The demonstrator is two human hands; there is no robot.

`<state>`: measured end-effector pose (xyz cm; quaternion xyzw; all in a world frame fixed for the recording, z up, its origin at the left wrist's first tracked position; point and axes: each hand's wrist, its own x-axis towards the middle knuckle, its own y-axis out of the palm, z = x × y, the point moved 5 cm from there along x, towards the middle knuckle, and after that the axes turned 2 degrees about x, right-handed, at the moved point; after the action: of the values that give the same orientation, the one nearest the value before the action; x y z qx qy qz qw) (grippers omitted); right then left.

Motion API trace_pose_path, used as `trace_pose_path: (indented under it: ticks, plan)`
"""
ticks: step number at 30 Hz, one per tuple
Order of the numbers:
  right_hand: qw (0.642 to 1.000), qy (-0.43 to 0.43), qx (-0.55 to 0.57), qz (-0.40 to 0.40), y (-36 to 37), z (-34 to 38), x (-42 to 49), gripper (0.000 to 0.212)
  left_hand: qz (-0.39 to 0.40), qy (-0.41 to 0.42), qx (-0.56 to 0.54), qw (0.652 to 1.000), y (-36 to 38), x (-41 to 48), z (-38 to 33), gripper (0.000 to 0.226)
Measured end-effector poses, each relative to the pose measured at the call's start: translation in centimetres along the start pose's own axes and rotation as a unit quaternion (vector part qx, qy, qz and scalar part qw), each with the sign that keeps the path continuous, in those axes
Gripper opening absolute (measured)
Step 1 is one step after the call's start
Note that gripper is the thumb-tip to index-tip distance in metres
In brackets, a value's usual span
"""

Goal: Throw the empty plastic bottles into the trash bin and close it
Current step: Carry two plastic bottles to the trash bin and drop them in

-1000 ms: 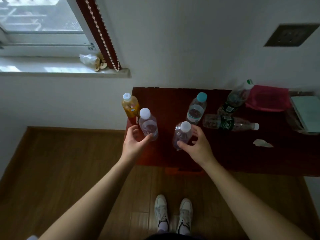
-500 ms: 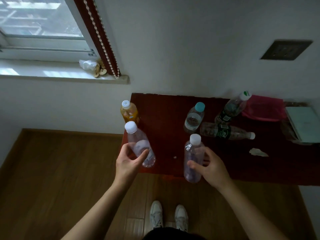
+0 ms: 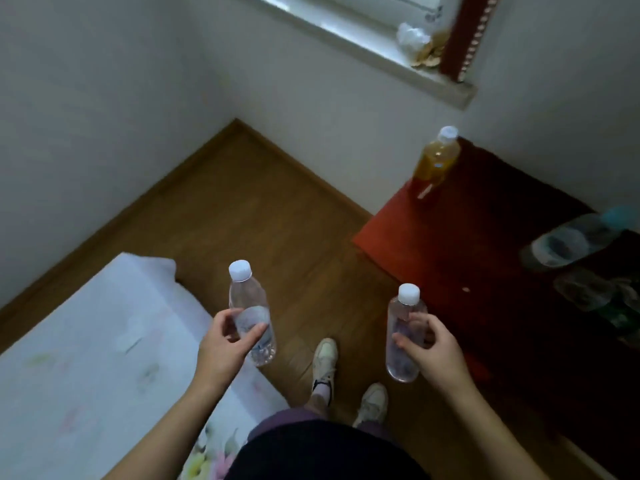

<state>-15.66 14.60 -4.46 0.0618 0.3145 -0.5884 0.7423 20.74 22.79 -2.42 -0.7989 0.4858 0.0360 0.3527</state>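
My left hand (image 3: 223, 344) is shut on a clear empty plastic bottle (image 3: 250, 306) with a white cap, held upright over the floor. My right hand (image 3: 433, 348) is shut on a second clear empty bottle (image 3: 403, 341) with a white cap, beside the dark red table (image 3: 485, 244). On the table's near corner stands a bottle of orange drink (image 3: 434, 164). A blurred bottle with a blue cap (image 3: 571, 242) and other bottles (image 3: 602, 299) lie at the table's right edge. No trash bin is in view.
A bed with a pale floral sheet (image 3: 86, 358) fills the lower left. Wooden floor (image 3: 263, 209) runs between the bed and the table to the room's corner. My two white shoes (image 3: 325, 358) stand on it. A window sill (image 3: 381, 57) with small items is above.
Both hands have drawn the two clear bottles away from the table. My view has swung left, and the bed and the room's corner have come into sight.
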Motion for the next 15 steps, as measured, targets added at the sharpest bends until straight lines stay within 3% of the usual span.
trace_pose_path:
  ticks: [5,9,15]
  plan:
    - [0.988,-0.081,-0.070,0.110,9.7,7.4,2.7,0.040,-0.154,-0.098,-0.028,0.983,-9.4,-4.9,8.5,0.048]
    - [0.965,-0.148,-0.116,0.183,17.0,13.9,3.4,0.045,-0.264,-0.177,-0.114,0.941,-14.5,-7.9,13.8,0.043]
    - [0.943,-0.197,-0.174,0.202,24.4,19.1,6.1,0.043,-0.307,-0.219,-0.156,0.913,-17.9,-5.3,17.0,0.043]
